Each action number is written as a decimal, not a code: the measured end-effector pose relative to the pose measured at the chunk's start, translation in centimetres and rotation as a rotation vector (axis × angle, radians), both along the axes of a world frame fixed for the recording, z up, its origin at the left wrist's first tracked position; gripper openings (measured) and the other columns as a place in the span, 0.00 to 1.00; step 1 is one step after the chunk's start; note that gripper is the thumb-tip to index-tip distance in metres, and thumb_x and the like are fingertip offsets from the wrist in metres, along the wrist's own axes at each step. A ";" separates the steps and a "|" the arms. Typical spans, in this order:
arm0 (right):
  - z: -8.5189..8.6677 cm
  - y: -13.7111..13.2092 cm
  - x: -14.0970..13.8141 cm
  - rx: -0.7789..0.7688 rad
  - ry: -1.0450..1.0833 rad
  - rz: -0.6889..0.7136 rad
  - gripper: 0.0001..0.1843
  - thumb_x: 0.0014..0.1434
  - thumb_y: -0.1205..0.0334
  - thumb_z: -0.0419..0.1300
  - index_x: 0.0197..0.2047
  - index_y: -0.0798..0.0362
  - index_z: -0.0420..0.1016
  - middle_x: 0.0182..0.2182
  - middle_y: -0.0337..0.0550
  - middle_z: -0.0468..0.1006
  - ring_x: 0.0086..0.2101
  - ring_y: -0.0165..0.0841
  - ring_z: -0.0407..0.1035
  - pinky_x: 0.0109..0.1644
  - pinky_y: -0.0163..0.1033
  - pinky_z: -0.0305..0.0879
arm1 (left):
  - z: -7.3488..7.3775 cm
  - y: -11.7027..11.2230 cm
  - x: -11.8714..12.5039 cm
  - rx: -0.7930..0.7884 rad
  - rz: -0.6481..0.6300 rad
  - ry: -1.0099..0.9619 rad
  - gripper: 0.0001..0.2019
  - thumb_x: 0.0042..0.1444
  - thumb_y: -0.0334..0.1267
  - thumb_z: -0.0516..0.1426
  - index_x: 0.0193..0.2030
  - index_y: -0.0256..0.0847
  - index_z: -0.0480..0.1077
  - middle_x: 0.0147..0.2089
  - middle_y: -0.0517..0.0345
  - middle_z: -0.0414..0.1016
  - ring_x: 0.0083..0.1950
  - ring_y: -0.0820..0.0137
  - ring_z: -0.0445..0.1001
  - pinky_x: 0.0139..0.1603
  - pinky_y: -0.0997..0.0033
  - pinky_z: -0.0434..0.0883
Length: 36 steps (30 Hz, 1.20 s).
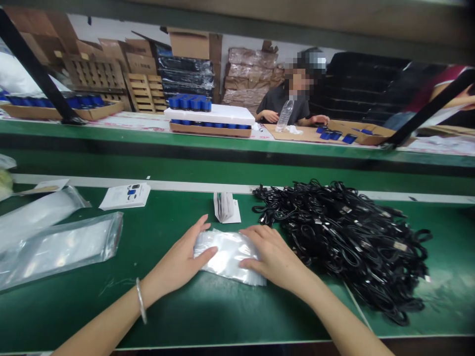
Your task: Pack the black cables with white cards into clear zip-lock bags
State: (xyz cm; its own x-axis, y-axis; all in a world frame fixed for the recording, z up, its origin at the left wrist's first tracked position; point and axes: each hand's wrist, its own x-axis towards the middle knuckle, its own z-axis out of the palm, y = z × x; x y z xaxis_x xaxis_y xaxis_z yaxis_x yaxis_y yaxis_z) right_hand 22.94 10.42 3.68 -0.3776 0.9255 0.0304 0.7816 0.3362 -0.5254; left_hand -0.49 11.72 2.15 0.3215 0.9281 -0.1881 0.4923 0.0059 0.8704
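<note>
From where I sit, both hands are down on a small stack of clear plastic bags (226,254), which lies flat on the green surface (208,316) right in front of me, near the middle of the view. My left hand (181,259) rests against the stack's left edge with the thumb laid over the top, and a thin bracelet (141,300) sits on that wrist. My right hand (272,254) covers the right end, fingers stretched flat across the film. Neither hand is closed around anything; both are loose and flat, pressing rather than gripping. I judge the bags to be very light, limp and slick, so the layers would likely slide over each other and fan out if pushed from one side only. The film looks crinkled and shiny, and I cannot tell how many bags are in the stack. The safest hold, to my eye, is a pinch at the short edges, thumb on top and fingers underneath, with the stack squared between both palms. Just to the right, almost touching my right hand, is a big tangled pile of black cables (349,237). Behind the stack stands a small folded leaflet (225,207), and further left lie a printed booklet (126,196) and larger clear bags (59,247). Across the line, well apart, another person (285,99) sits behind a water bottle (285,114).
</note>
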 end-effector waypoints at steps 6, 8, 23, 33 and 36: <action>-0.4 -1.8 0.8 0.032 -0.072 0.018 0.33 0.51 0.63 0.69 0.59 0.58 0.66 0.54 0.56 0.69 0.53 0.48 0.62 0.56 0.55 0.60 | -0.5 -2.2 0.3 0.135 -0.056 0.248 0.39 0.52 0.40 0.59 0.69 0.48 0.48 0.64 0.50 0.62 0.66 0.53 0.58 0.64 0.49 0.57; -0.7 -3.0 1.4 0.057 -0.084 -0.018 0.35 0.50 0.63 0.70 0.59 0.58 0.64 0.55 0.56 0.68 0.54 0.48 0.62 0.57 0.54 0.61 | -0.9 -2.4 0.3 0.152 -0.023 0.294 0.37 0.51 0.38 0.59 0.68 0.47 0.51 0.60 0.52 0.66 0.65 0.52 0.58 0.63 0.48 0.57; -3.0 -4.4 0.5 0.065 -0.086 -0.006 0.31 0.55 0.70 0.61 0.61 0.51 0.60 0.62 0.52 0.62 0.60 0.46 0.56 0.59 0.56 0.60 | -1.6 -1.0 -0.3 0.188 0.240 0.313 0.24 0.52 0.45 0.56 0.57 0.44 0.64 0.45 0.57 0.74 0.52 0.61 0.71 0.57 0.58 0.64; -3.6 -3.9 0.1 0.189 -0.110 0.067 0.46 0.51 0.62 0.65 0.68 0.57 0.48 0.67 0.62 0.48 0.66 0.54 0.38 0.63 0.67 0.46 | -1.3 -0.6 0.2 0.289 0.231 0.350 0.19 0.57 0.52 0.50 0.30 0.43 0.76 0.37 0.56 0.76 0.43 0.62 0.73 0.47 0.65 0.66; -2.5 -2.8 -0.7 0.115 -0.107 0.157 0.45 0.54 0.53 0.60 0.69 0.58 0.46 0.66 0.63 0.51 0.65 0.53 0.41 0.65 0.67 0.35 | -1.4 -0.8 -0.2 0.336 0.240 0.331 0.21 0.58 0.53 0.49 0.32 0.42 0.77 0.36 0.56 0.72 0.39 0.66 0.73 0.42 0.70 0.67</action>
